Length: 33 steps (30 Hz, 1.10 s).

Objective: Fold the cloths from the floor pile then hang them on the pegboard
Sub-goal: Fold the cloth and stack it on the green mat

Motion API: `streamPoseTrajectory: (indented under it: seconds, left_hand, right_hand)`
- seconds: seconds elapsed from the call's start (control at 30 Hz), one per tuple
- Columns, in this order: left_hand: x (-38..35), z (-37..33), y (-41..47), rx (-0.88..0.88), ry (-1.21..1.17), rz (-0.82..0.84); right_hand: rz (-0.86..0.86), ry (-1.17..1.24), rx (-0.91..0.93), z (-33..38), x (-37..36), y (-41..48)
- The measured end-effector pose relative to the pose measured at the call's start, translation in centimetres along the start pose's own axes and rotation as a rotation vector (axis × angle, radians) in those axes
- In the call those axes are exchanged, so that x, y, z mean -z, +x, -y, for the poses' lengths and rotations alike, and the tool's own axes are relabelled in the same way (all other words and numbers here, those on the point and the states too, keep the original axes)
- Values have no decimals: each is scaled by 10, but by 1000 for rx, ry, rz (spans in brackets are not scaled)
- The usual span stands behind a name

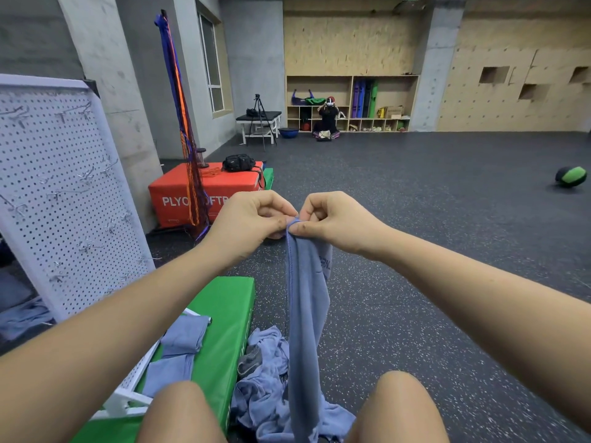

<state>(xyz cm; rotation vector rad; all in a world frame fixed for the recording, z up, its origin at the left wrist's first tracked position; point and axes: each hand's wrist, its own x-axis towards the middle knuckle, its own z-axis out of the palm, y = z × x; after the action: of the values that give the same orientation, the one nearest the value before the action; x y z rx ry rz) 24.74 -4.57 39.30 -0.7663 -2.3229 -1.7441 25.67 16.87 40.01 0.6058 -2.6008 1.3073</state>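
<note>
Blue cloth (307,298) hangs pinched between both hands' fingers (295,230).

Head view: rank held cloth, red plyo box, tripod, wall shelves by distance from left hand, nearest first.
1. held cloth: pinched by the left hand, hanging below.
2. red plyo box: beyond, to the left.
3. tripod: far back, left of centre.
4. wall shelves: farthest, against the back wall.
</note>
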Motion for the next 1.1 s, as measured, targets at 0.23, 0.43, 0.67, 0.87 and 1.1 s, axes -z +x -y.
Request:
streamPoseTrajectory:
  seconds: [0.23, 0.43, 0.67, 0.87, 1.1]
  left_hand:
    - [-2, -1, -3, 9, -57, 6]
    - [6, -7, -4, -2, -32, 92]
    - [20, -8, 4, -62, 62, 46]
    - [34, -4, 7, -124, 184, 5]
    - [44, 2, 7, -138, 377, -72]
  right_hand:
    - [-40, -108, -10, 3, 4, 0]
    - [-99, -209, 18, 5, 8, 2]
    - [-73, -259, 70, 7, 18, 1]
    - [74, -454, 48, -3, 37, -7]
    - [-28, -617, 162, -6, 62, -9]
